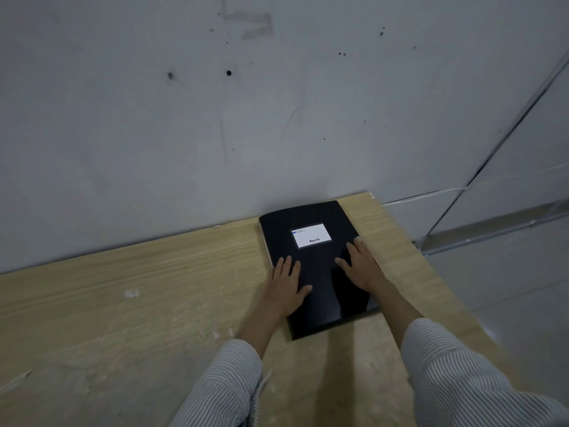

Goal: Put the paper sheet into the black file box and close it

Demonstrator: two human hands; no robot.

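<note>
- Two hands rest flat on the lid of the black file box (pixel 317 266), right of centre in the frame; the left hand (pixel 288 283) lies on the lid's left edge, the right hand (pixel 361 266) on its right half.
- Both hands are released, fingers spread, palms down, grasping nothing.
- Black file box: lies closed or nearly closed on the wooden desk (pixel 123 303), its far end near the wall (pixel 215 118); a white label (pixel 311 235) sits on the lid.
- Paper sheet: not visible, presumably inside the box; a pale strip along the box's left edge may be paper, but this cannot be told.
- Risk: the lid may spring back if the hands lift before it has latched.
- Risk: uneven pressing could slide the box toward the desk's right edge, which lies near.
</note>
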